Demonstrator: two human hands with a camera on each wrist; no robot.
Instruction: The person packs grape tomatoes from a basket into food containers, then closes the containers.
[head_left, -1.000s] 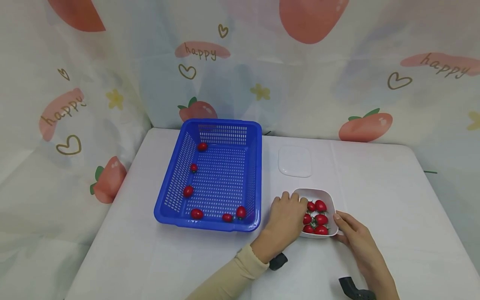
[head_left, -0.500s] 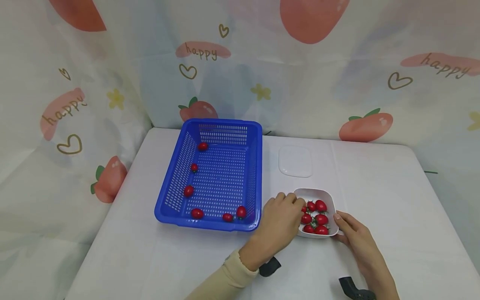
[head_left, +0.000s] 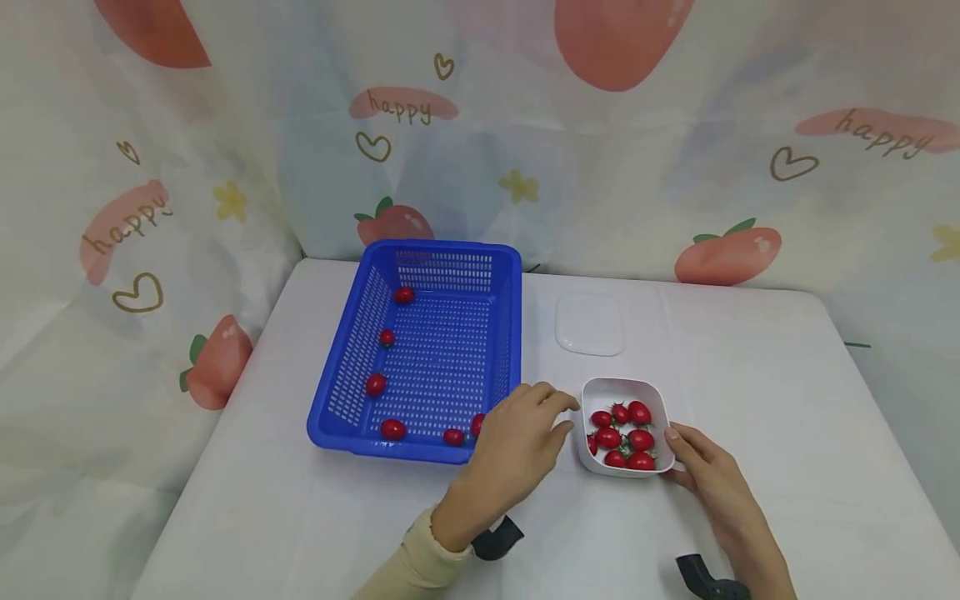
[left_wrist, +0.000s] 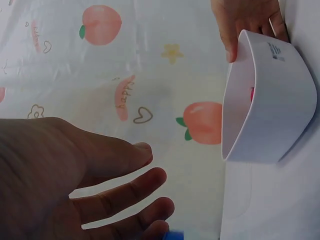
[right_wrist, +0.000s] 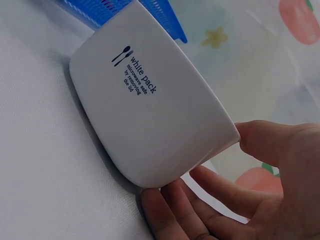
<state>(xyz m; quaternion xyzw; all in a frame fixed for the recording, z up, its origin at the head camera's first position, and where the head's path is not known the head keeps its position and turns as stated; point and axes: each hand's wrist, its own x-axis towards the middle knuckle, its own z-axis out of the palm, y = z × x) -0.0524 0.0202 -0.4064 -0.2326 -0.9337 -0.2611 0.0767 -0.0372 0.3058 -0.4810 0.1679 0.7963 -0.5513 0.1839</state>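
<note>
A white plastic food container [head_left: 619, 387] stands on the table with several cherry tomatoes [head_left: 640, 439] inside. My right hand [head_left: 712, 475] holds its right side, the thumb at the rim and the fingers against the outer wall, as the right wrist view [right_wrist: 215, 185] also has it. Left of the container, my left hand [head_left: 517, 437] hovers with nothing in its fingers; thumb and fingers are apart in the left wrist view. Its back overlaps the near right corner of a blue basket [head_left: 513, 333] and partly hides one tomato there.
Inside the blue basket, several more cherry tomatoes [head_left: 393, 429] lie along its left and near sides. A clear square lid [head_left: 589, 323] lies on the white table [head_left: 750, 375] behind the container. A patterned curtain [head_left: 600, 167] hangs behind the table.
My left hand has let go of a tomato in the container and drawn back left toward the basket. The right hand keeps its hold on the container.
</note>
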